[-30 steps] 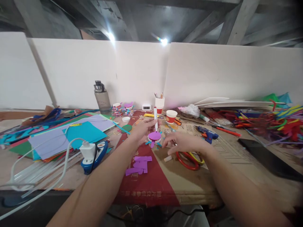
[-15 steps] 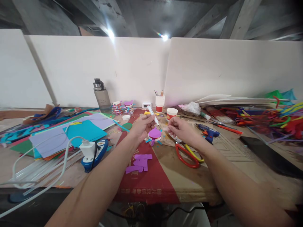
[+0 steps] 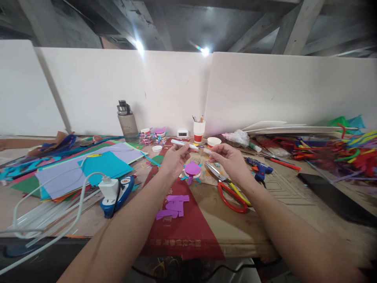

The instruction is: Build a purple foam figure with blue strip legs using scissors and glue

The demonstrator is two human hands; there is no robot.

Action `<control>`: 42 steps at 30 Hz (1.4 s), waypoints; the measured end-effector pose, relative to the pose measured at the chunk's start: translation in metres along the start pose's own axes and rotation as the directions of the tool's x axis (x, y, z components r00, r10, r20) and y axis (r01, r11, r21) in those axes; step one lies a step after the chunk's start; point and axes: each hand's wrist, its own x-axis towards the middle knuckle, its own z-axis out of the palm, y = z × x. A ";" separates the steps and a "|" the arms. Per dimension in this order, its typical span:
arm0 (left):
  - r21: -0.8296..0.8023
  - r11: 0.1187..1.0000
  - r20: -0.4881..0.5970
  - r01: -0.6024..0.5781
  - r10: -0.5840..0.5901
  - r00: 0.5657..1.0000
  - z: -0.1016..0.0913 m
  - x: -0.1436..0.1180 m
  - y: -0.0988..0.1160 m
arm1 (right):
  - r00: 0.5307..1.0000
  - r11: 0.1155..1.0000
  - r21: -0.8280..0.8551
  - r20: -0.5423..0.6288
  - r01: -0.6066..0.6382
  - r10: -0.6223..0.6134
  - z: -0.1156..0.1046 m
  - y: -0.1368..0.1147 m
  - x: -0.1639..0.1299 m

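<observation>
My left hand is closed around a white marker, which lies nearly level with its tip end to the right. Between the fingertips of my right hand is a small pale marker cap, close to the marker's tip; whether they touch I cannot tell. Below and between the hands sits a little paper-cup figure with a purple top and blue and purple strips sticking out. Scissors with red and yellow handles lie partly open under my right wrist. Several purple paper pieces lie nearer me.
Coloured paper sheets and a blue power strip with a white cable are on the left. Behind stand a bottle, a small clock and a cup of pens. At right lie a glue gun and a black tablet-like slab.
My left hand has turned the marker from steeply slanted to nearly level. My right hand has risen slightly, bringing the cap up by the marker's tip. The view has tilted up a little.
</observation>
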 end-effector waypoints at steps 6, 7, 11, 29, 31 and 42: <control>0.015 1.000 -0.030 0.007 -0.007 1.000 0.008 -0.006 0.001 | 1.000 1.000 -0.007 -0.006 0.007 -0.007 0.003 -0.001 -0.001; 0.017 1.000 -0.028 0.008 -0.008 1.000 0.009 -0.007 0.001 | 1.000 1.000 -0.011 -0.009 0.010 -0.011 0.003 -0.001 -0.001; 0.024 1.000 -0.027 0.005 -0.004 1.000 0.010 -0.008 0.001 | 1.000 0.999 -0.038 -0.008 0.027 -0.027 0.002 0.001 -0.001; 0.044 0.998 -0.014 -0.053 0.054 0.998 0.004 -0.003 -0.002 | 0.998 0.996 -0.057 0.002 -0.063 0.064 -0.004 0.010 0.004; 0.047 0.998 -0.014 -0.052 0.053 0.999 0.003 -0.002 -0.003 | 0.997 0.997 -0.021 -0.003 -0.072 0.072 -0.004 0.011 0.005; 0.044 0.998 -0.003 -0.033 0.033 0.999 0.008 -0.007 -0.008 | 0.995 0.999 0.050 -0.093 -0.014 0.018 0.000 0.005 0.003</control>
